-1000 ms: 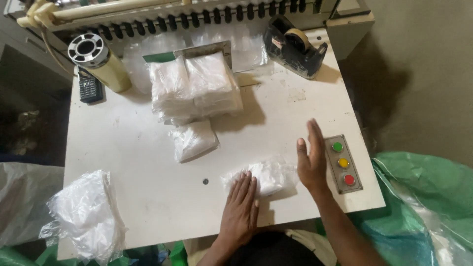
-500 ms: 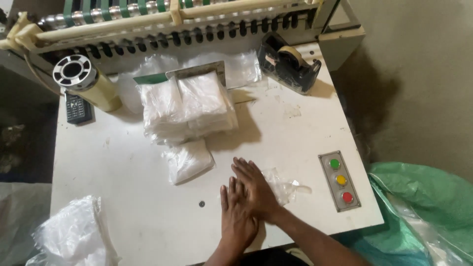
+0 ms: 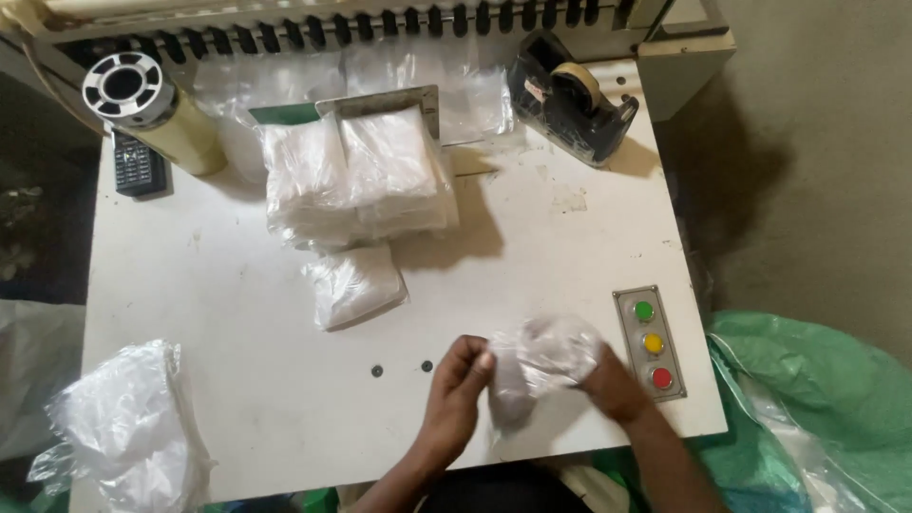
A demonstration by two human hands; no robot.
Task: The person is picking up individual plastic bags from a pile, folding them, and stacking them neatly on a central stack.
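White table (image 3: 237,380), scuffed and marked, pushed up to a machine with a row of black teeth (image 3: 399,24) along its back edge. Bare concrete floor (image 3: 817,142) to the right. Green plastic sack (image 3: 826,399) beside the table's right front corner.

On the table: stack of filled clear packets (image 3: 356,176) at back centre, one single packet (image 3: 353,283) lying just in front of it. Tape dispenser (image 3: 570,100) at back right. Yellowish roll on a black-and-white spool (image 3: 152,109) at back left, small calculator (image 3: 139,163) just beside it. Panel with green, yellow and red buttons (image 3: 650,342) near the right edge. Heap of crumpled clear plastic (image 3: 128,427) at the front left corner.

Left hand (image 3: 456,394) and right hand (image 3: 608,380) both closed on a clear plastic bag (image 3: 541,366), raised a little off the front edge of the table, bunched between them.

Against half a second ago: the hands then lay flat, one over the other, pressing the bag to the table. Now they are apart, fingers curled, and the bag is lifted and gathered. The rest of the table is unchanged.
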